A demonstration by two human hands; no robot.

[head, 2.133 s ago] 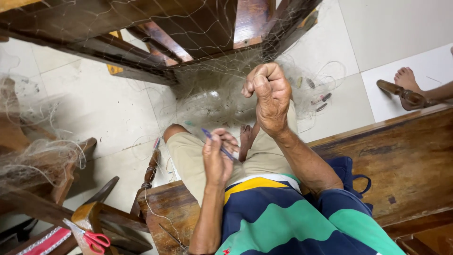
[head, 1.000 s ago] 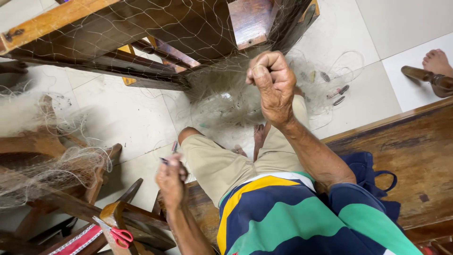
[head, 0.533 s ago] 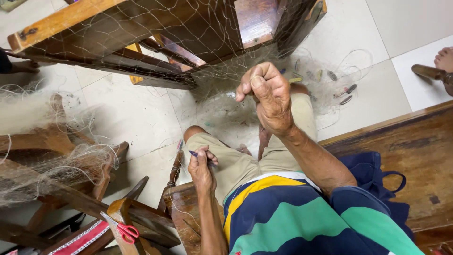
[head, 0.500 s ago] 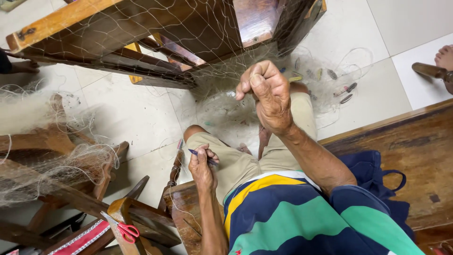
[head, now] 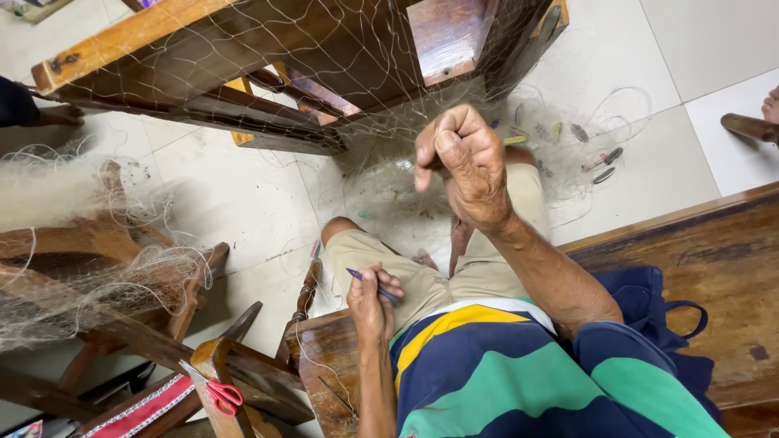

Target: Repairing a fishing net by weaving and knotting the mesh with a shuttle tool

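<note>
Pale nylon fishing net hangs off a dark wooden frame onto the tiled floor. Head view: right hand raised, fist closed, pinching net strands up by the frame. Left hand low at the lap, gripping 1 blue netting needle. 1 pr red-handled scissors on a wooden bench, bottom left. No labels legible. Vs 0.5 s ago: left hand approx same spot, right hand unchanged.
</note>
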